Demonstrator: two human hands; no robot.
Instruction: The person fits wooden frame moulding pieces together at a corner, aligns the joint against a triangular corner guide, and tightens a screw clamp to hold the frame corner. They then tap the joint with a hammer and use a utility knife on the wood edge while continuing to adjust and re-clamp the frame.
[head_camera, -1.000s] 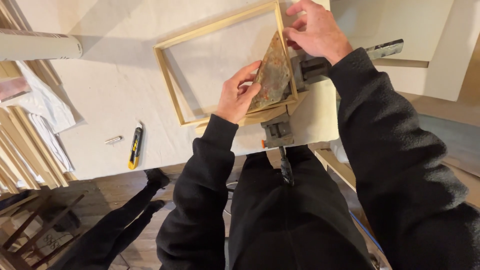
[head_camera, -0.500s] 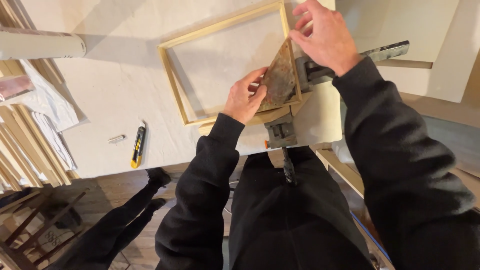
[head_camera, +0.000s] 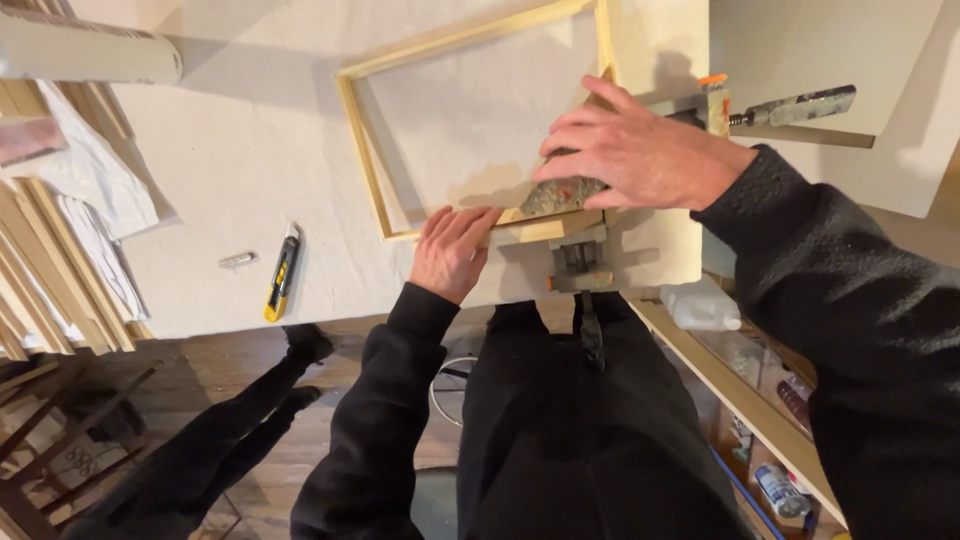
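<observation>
frame (head_camera: 470, 130): top edge cut off | clamp (head_camera: 580, 262): partly under right hand (head_camera: 640, 155)

A pale, smooth bare-wood frame (head_camera: 372, 150) lies on a matt white table (head_camera: 230, 150), beside a glossy yellow-and-black plastic knife (head_camera: 281, 280) and a stained, rough metal clamp (head_camera: 790, 105).

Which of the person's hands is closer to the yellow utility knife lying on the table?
Left. The left hand rests flat on the frame's near rail, a gap of bare table right of the knife. The right hand lies farther right, on the frame's clamped corner.
</observation>
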